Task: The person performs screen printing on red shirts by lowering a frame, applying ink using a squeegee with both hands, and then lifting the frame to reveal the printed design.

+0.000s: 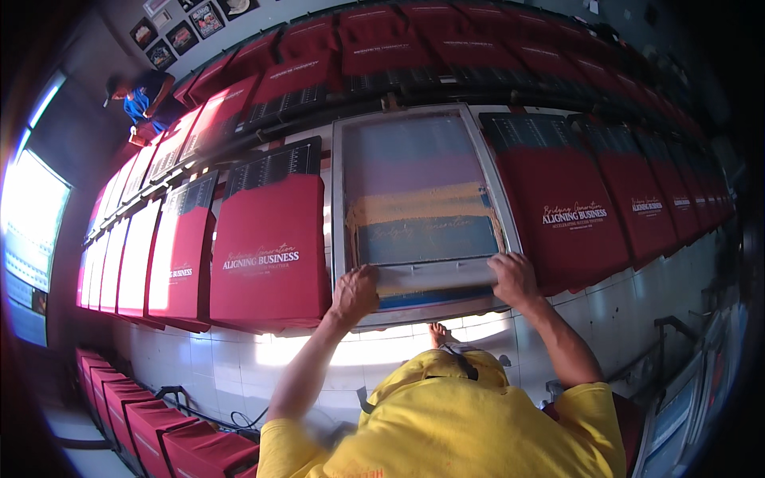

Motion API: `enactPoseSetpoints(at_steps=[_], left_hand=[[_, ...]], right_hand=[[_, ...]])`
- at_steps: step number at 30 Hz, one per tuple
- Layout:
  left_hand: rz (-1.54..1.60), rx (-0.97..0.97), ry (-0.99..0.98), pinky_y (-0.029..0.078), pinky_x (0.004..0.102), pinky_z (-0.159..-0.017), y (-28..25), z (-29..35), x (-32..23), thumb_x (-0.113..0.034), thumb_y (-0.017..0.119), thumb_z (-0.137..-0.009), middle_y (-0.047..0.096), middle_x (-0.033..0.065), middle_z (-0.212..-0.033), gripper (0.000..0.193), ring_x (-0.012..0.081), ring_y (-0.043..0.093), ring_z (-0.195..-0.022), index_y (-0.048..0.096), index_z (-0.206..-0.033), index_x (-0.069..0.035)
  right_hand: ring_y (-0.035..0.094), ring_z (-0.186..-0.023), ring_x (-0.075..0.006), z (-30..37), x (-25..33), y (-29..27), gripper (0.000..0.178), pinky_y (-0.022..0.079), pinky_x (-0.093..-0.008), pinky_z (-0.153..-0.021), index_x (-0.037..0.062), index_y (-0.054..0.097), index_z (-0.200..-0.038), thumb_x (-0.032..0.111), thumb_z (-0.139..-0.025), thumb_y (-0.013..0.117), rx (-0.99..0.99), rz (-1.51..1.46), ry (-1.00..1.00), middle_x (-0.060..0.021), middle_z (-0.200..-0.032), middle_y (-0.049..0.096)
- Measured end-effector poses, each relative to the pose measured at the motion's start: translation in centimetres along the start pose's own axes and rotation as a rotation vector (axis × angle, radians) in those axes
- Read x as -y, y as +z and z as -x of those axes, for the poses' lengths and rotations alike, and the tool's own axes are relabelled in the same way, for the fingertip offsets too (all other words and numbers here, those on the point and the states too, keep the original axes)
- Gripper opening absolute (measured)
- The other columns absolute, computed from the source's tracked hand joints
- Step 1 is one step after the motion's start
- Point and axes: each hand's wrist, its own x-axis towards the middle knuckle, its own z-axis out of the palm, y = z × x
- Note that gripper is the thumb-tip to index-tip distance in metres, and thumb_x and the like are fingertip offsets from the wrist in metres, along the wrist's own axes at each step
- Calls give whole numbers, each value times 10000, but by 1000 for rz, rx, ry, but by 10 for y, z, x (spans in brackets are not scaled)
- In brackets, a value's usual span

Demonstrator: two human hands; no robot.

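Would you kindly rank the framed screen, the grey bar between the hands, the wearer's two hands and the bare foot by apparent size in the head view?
1. Framed screen
2. Grey bar
3. Left hand and right hand: too alike to rank
4. Bare foot

I see dark boards (pixel 299 159) in long rows, draped in red fabric (pixel 267 219), some of it white-lettered; a framed screen (pixel 414 171) lies in the middle row, hiding what's beneath.
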Motion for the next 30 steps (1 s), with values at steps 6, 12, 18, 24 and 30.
enactPoseSetpoints(at_steps=[6,12,18,24,30], left_hand=[[-20,-17,-50,570,422,-717,-28,-17,3,-7,669,-690,681,137,-945,211,342,684,-879,660,-899,-33],[-48,-81,-20,549,419,-867,0,43,-10,44,614,-676,664,127,-1124,348,314,645,-1073,664,-1014,-23],[-138,-140,31,543,387,-914,30,43,6,13,591,-710,660,117,-1208,394,292,639,-1122,673,-1094,-23],[-114,-107,54,565,383,-875,17,-39,47,0,639,-697,670,137,-1176,405,303,657,-1086,660,-1099,-30],[-13,71,-113,569,414,-804,-13,-115,72,-22,641,-733,702,173,-1023,297,344,691,-935,691,-1025,-38]], right_hand=[[632,-920,-326,-26,-1,-13,274,530,-431,-796,36,613,-934,3,-662,619,50,-31,-6,-127,-949,649],[609,-1012,-305,21,19,-13,282,519,-408,-849,22,604,-976,16,-694,617,78,-70,5,-118,-1021,631],[602,-998,-287,17,10,12,218,518,-381,-862,-2,618,-976,23,-764,571,-12,8,-37,-117,-1010,627],[617,-959,-297,-63,-28,28,224,540,-400,-819,26,637,-960,29,-737,608,21,42,-33,-108,-976,647],[643,-914,-319,-151,-57,15,183,539,-425,-791,55,643,-885,19,-705,651,210,11,18,-105,-914,667]])
